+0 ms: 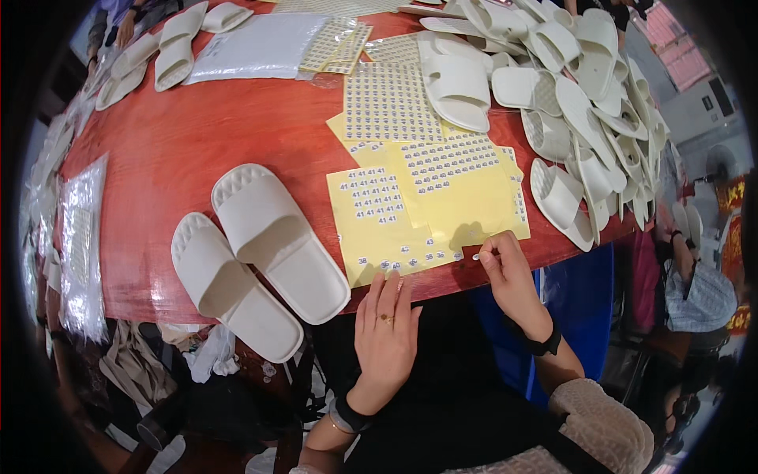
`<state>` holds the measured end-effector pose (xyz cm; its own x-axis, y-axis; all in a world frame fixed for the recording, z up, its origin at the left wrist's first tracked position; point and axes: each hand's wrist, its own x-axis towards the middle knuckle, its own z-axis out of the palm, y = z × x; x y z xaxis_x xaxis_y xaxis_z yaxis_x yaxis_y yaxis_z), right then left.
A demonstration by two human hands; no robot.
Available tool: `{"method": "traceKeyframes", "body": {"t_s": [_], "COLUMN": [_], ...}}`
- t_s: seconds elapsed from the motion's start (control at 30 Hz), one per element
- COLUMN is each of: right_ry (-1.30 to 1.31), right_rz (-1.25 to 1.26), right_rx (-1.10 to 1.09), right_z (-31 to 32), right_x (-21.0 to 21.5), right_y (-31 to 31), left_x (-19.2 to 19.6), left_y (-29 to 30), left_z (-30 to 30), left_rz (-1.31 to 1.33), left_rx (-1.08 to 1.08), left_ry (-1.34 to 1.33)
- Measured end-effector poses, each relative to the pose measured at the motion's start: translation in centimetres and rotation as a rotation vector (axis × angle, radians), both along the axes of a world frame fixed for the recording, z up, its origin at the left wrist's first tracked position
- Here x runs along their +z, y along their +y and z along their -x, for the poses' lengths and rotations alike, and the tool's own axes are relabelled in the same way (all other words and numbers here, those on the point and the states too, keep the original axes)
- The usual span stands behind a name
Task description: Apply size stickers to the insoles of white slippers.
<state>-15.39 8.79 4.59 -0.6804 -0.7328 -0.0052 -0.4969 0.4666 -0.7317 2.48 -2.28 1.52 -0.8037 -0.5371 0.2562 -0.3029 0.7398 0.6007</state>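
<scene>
My left hand (387, 328) lies flat with its fingers stretched out, fingertips at the near edge of a yellow sticker sheet (353, 237). My right hand (509, 276) is closed in a pinch at the table's front edge. A small pale sticker (476, 257) shows at its fingertips. Beside it lies another yellow sticker sheet (466, 207), partly peeled, overlapping the first. Left of my hands a pair of white slippers rests on the table: the left slipper (272, 320) and the right slipper (304, 261), with toes pointing away and heels by the front edge.
A big heap of white slippers (584, 118) covers the table's right side. Further sticker sheets (392, 103) and a clear plastic packet (253, 47) lie toward the back. More slippers (175, 47) sit at the far left. A blue bin (576, 316) stands below the red table (158, 142).
</scene>
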Motion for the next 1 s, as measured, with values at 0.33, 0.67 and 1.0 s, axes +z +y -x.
{"method": "traceKeyframes", "body": {"t_s": [0.33,0.67,1.0], "right_ry": [0.022,0.182,0.312], "right_rz": [0.040,0.090,-0.032], "right_rx": [-0.093,0.275,0.361], "right_z": [1.4,-0.5,-2.0], "right_x": [-0.3,-1.6,-3.4], "right_y": [1.4,-5.8,-8.2], "left_x": [-1.1,-1.1,-1.8], "left_y": [0.6,1.3,0.1], "left_z": [1.3,0.6,1.7], "left_rz": [0.084,0.122,0.208], "left_rx": [0.119,0.050,0.106], "left_ry": [-0.197,-0.282,-0.267]}}
